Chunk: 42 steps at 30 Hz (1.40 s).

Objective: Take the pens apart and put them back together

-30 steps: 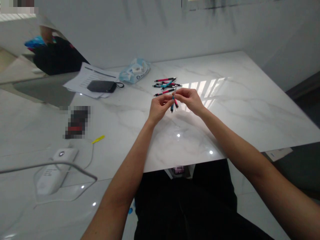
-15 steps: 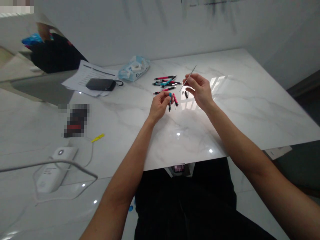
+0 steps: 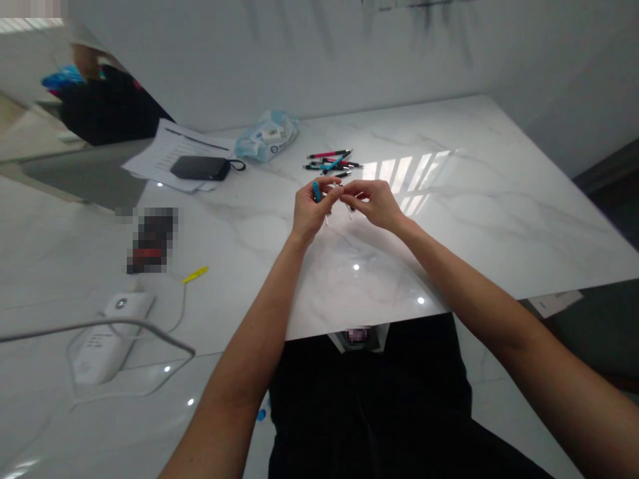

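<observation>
My left hand [image 3: 310, 207] is closed around a blue pen barrel [image 3: 316, 191], which pokes up between its fingers. My right hand [image 3: 372, 199] pinches at something small right beside the left fingertips; the fingers mostly hide it. The two hands meet over the white marbled table [image 3: 499, 199]. Thin pen parts show just under the fingers, too small to tell apart. Behind the hands lies a loose pile of pens, among them a red pen [image 3: 327, 154] and a blue pen [image 3: 335, 163].
A blue-and-white soft packet [image 3: 267, 136] lies by the wall. To its left, a dark pouch [image 3: 200, 167] rests on printed papers [image 3: 160, 150]. A white power strip [image 3: 112, 339] with cables is at the left. A person in dark clothing [image 3: 110, 103] is at the far left.
My right hand has come left and down to meet my left hand, and the thin rod it held is no longer clearly visible. The blue barrel has shifted left within my left hand.
</observation>
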Tool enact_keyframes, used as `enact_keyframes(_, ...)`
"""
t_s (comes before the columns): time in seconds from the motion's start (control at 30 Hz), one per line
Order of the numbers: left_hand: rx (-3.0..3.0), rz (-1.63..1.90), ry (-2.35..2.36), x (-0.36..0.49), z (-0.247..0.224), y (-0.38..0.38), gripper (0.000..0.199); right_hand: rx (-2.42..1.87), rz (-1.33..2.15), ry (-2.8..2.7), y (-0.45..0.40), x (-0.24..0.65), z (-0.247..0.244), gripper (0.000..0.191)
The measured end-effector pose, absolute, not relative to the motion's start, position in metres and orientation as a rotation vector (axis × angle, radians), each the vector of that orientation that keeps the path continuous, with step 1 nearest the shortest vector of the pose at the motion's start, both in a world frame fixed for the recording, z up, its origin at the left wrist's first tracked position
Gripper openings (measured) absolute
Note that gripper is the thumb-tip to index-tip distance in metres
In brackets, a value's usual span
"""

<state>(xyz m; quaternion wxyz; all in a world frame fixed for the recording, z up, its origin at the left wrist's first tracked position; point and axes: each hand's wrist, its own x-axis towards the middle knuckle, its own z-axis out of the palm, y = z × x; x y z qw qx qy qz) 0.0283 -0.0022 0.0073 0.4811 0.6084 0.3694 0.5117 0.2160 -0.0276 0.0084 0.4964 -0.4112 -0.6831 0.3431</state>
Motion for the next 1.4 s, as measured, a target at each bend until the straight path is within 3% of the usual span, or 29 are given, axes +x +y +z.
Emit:
enact_keyframes(0.43, 1.350, 1.414, 0.973, 0.015, 0.004, 0.012, 0.036, -1.168, 0.695, -1.707, -0.020, 0.240, 0.010, 0.031)
enact_keyframes(0.6, 1.296, 1.400, 0.991, 0.013, 0.007, 0.010, 0.035, -1.548, 0.477, -1.611, -0.007, 0.281, 0.009, 0.029)
enact_keyframes(0.77, 1.319, 1.339, 0.961, 0.018, 0.010, 0.005, 0.035, -1.863, 0.495, -1.672, -0.002, 0.302, -0.002, 0.031)
enact_keyframes(1.4, 1.393, 1.246, 0.913, 0.025, 0.003, 0.002, 0.028, -1.780, 0.464, -1.885, -0.002, 0.294, -0.007, 0.028)
